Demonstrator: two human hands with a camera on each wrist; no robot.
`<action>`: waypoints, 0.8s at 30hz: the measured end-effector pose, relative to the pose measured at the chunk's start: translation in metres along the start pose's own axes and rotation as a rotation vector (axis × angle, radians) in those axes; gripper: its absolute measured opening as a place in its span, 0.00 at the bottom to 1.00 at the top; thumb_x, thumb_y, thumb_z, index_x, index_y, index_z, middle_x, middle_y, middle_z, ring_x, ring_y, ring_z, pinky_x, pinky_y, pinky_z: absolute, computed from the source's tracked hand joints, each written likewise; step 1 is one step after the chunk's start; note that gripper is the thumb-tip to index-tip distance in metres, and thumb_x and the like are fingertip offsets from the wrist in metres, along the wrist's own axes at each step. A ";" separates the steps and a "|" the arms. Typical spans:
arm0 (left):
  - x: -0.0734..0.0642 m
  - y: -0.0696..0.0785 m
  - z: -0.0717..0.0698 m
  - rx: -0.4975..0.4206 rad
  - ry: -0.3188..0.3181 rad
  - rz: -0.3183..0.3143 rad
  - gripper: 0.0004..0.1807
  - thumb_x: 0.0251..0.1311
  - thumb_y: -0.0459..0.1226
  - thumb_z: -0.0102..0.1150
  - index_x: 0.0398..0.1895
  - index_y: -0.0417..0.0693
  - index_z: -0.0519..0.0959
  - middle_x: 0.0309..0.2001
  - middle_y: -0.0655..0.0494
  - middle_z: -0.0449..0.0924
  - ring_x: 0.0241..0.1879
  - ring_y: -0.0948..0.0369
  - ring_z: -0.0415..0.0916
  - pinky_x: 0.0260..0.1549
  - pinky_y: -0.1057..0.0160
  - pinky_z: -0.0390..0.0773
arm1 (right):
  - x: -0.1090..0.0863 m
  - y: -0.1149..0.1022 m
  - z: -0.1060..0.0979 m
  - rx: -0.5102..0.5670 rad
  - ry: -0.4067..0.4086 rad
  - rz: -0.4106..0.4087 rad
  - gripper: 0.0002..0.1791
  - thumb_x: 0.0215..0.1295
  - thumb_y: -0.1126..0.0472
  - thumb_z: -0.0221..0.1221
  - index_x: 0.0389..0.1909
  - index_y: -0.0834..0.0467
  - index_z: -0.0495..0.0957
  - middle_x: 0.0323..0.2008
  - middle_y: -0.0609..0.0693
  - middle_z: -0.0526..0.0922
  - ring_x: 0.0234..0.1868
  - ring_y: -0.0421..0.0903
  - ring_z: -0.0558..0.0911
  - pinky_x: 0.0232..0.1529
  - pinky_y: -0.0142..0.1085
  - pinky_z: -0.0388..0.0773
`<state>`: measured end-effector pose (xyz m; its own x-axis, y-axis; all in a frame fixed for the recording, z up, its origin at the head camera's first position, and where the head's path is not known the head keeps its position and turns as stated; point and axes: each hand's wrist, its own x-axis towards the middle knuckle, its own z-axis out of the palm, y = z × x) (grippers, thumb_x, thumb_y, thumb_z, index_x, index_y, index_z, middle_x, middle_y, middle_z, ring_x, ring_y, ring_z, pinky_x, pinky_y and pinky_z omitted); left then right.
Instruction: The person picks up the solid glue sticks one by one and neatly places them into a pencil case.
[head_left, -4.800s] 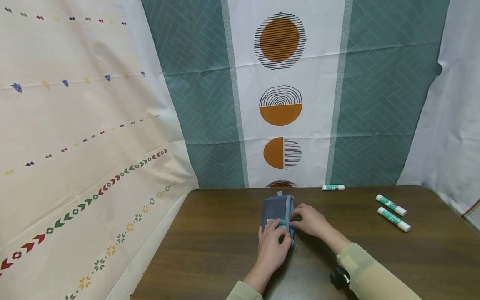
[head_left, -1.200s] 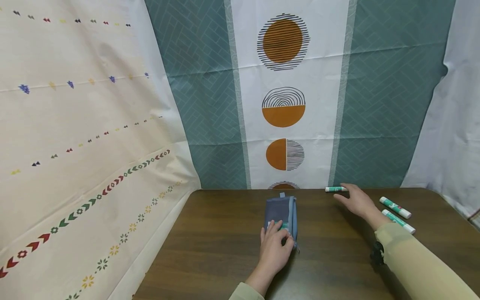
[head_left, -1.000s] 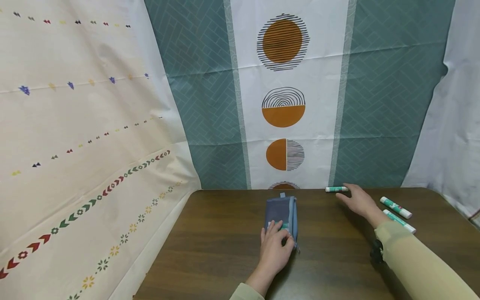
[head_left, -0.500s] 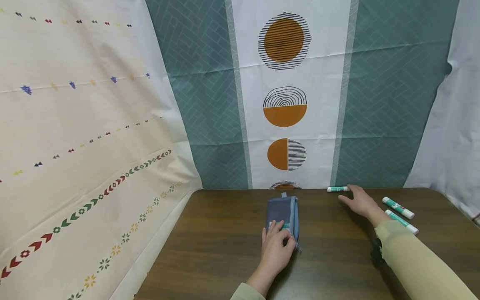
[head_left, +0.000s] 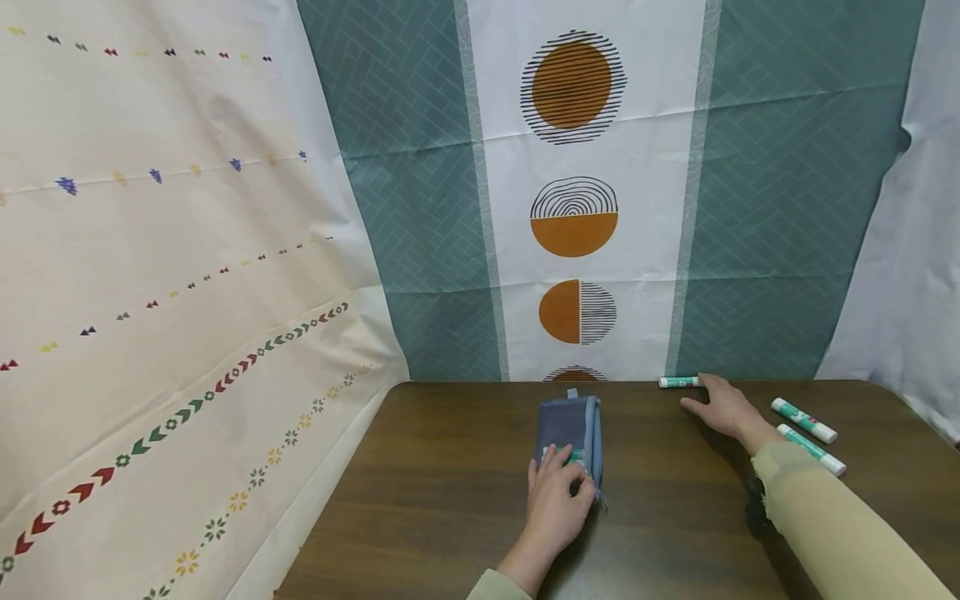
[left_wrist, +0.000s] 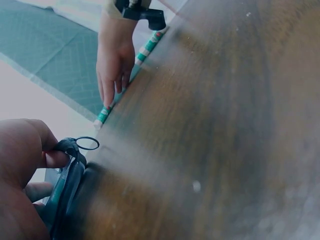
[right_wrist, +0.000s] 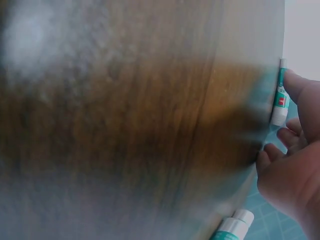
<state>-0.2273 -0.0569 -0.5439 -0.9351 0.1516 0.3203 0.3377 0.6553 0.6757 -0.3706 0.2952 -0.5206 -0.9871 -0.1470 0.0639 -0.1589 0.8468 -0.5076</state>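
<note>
The blue pouch [head_left: 562, 423] on the tabletop [head_left: 427, 483] is pinched at its zipped edge by the left hand [head_left: 555, 504]. Right of the pouch, the right hand [head_left: 726, 408], thumb and fingers apart, is held beside one glue stick [head_left: 677, 382]; farther right, two more glue sticks [head_left: 804, 420] are seen.

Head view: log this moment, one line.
left hand: holds blue zippered pouch | right hand: at far-edge glue stick, contact unclear

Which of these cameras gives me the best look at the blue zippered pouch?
The head view: it shows much of the blue zippered pouch from above, though the left hand covers its lower part. The left wrist view catches only part of it, nearly edge-on and close up; the right wrist view doesn't show it.
</note>
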 end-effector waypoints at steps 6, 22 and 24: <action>-0.001 0.001 0.000 -0.004 0.001 -0.005 0.12 0.66 0.37 0.64 0.24 0.59 0.81 0.73 0.45 0.80 0.80 0.38 0.65 0.77 0.23 0.51 | 0.004 0.004 0.001 -0.030 -0.005 -0.024 0.46 0.83 0.50 0.59 0.77 0.84 0.53 0.75 0.88 0.54 0.76 0.86 0.54 0.73 0.77 0.56; 0.000 0.000 0.000 -0.012 -0.002 -0.005 0.12 0.66 0.37 0.63 0.23 0.58 0.81 0.73 0.45 0.79 0.80 0.39 0.65 0.77 0.24 0.50 | 0.005 -0.002 -0.003 -0.062 0.020 -0.032 0.41 0.81 0.53 0.61 0.74 0.82 0.59 0.72 0.87 0.60 0.72 0.86 0.61 0.69 0.77 0.63; 0.001 0.000 0.000 -0.013 0.000 -0.004 0.12 0.66 0.36 0.63 0.23 0.58 0.81 0.73 0.44 0.79 0.80 0.39 0.65 0.77 0.24 0.50 | 0.005 -0.002 -0.002 -0.060 0.029 -0.026 0.40 0.80 0.54 0.61 0.74 0.82 0.61 0.71 0.87 0.62 0.71 0.86 0.63 0.67 0.76 0.66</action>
<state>-0.2278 -0.0567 -0.5433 -0.9366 0.1490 0.3173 0.3350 0.6465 0.6854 -0.3754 0.2939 -0.5177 -0.9826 -0.1555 0.1015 -0.1849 0.8720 -0.4533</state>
